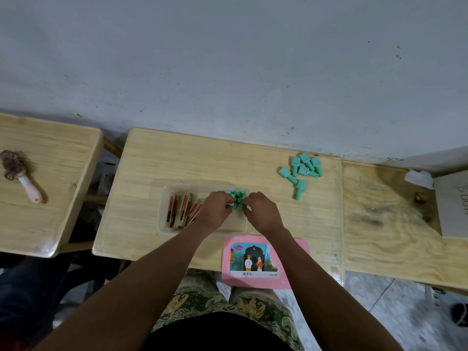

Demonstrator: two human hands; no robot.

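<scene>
Head view: left hand (215, 211) and right hand (262, 211) meet at frame centre over a clear tray (233, 226) on the middle table (152, 160). Fingers of both are curled in, pinching the green cluster (237, 198) from either side, left hand on its left edge, right hand on its right edge. The cluster sits in the tray's upper right part, just above the fingertips. Its pieces look upright, tops toward the camera, though they are too small to be sure. Brown-red sticks (181, 210) lie in the tray's left half, touching the left hand's side. Loose teal pieces (302, 168) lie on their sides right of centre, well apart from the tray and nearer the right hand, so that hand likely fetches the next one. A pink lid (298, 249) sits below the tray under the right forearm, and a brush (20, 173) lies at far left
</scene>
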